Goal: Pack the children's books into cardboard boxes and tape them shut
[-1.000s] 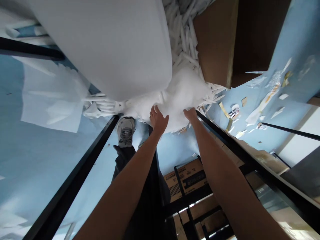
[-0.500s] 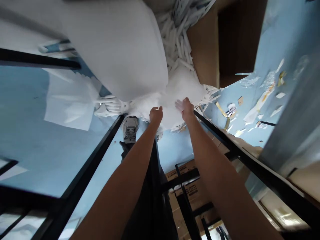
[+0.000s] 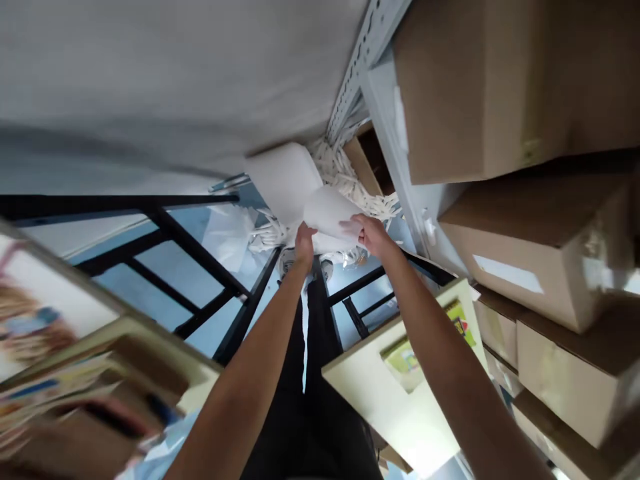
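A thin white sheet (image 3: pixel 331 215), apparently soft foam, spans the gap between my hands. My left hand (image 3: pixel 304 244) is closed at its left edge. My right hand (image 3: pixel 372 235) pinches the right edge, its fingertips showing faintly through the sheet. Just behind lies a larger white piece (image 3: pixel 285 179) with a rounded end, leaning over the floor. White strips (image 3: pixel 340 175) are heaped around both pieces. My shoes are partly hidden below the sheet.
Black metal frames (image 3: pixel 187 267) stand on both sides of my legs. At right, a metal rack (image 3: pixel 385 113) carries cardboard boxes (image 3: pixel 520 247). A pale tabletop (image 3: pixel 415 427) is under my right forearm. An open carton (image 3: pixel 367 157) sits behind the strips.
My view has risen and pulled back, so the rack and tables now show. Both hands have lifted, bringing up the white sheet between them off the pile.
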`<control>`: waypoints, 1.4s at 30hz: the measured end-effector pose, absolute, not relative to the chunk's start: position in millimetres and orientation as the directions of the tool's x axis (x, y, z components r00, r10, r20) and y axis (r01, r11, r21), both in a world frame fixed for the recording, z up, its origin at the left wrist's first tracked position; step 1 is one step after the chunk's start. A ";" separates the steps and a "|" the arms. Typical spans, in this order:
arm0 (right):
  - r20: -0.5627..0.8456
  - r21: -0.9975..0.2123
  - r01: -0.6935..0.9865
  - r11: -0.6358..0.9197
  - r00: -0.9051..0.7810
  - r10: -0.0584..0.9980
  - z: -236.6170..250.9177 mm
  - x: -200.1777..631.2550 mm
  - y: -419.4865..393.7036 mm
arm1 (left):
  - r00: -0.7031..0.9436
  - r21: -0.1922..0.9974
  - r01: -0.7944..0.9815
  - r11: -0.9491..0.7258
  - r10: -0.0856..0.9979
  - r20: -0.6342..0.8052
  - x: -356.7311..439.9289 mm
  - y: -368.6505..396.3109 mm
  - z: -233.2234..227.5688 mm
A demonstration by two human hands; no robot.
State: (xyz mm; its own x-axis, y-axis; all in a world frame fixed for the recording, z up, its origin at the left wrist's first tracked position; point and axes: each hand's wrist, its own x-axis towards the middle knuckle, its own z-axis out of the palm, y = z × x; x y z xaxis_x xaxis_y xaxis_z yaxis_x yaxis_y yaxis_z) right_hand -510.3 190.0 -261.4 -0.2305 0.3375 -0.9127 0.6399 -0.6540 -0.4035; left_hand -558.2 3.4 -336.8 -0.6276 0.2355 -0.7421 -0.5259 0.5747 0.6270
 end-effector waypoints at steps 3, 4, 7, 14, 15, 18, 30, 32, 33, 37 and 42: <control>-0.877 -0.480 0.629 -0.612 -0.332 0.347 -188.5 -511.8 198.6 | -0.687 0.714 -0.553 0.430 0.250 -0.682 -588.7 7.4 -263.6; -0.861 -0.509 0.612 -0.605 -0.353 0.367 -165.0 -511.6 200.2 | -0.695 0.736 -0.547 0.399 0.272 -0.665 -596.6 7.3 -238.2; -0.808 -0.589 0.556 -0.587 -0.410 0.423 -97.1 -508.8 201.1 | -0.710 0.776 -0.533 0.338 0.321 -0.627 -612.4 1.9 -163.7; -0.693 -0.721 0.525 -0.452 -0.542 0.475 37.5 -495.8 199.7 | -0.654 0.799 -0.573 0.183 0.485 -0.581 -622.9 -25.1 -36.6; -0.666 -0.745 0.520 -0.417 -0.557 0.496 54.2 -495.2 200.8 | -0.644 0.798 -0.577 0.173 0.506 -0.575 -624.5 -27.4 -23.1; -0.581 -0.810 0.501 -0.306 -0.606 0.543 101.7 -497.1 204.5 | -0.657 0.821 -0.548 0.159 0.525 -0.541 -631.4 -30.2 17.8; -0.433 -0.798 0.599 0.064 -0.645 0.630 247.7 -488.4 205.8 | -0.545 0.721 -0.689 -0.074 0.708 -0.449 -613.8 -47.1 127.4; -0.419 -0.742 0.656 0.138 -0.615 0.668 266.0 -475.1 199.7 | -0.504 0.675 -0.735 -0.066 0.719 -0.478 -592.8 -54.3 134.8; -0.412 -0.709 0.684 0.172 -0.600 0.686 275.5 -467.5 195.3 | -0.480 0.653 -0.755 -0.053 0.724 -0.496 -581.2 -58.4 140.7; -0.401 -0.619 0.749 0.236 -0.560 0.725 319.5 -430.3 174.1 | -0.327 0.525 -0.850 0.033 0.749 -0.576 -532.5 -79.6 178.0; -0.346 -0.520 0.803 0.290 -0.509 0.788 376.3 -361.9 153.6 | 0.050 0.348 -0.890 0.294 0.822 -0.567 -469.9 -103.9 214.8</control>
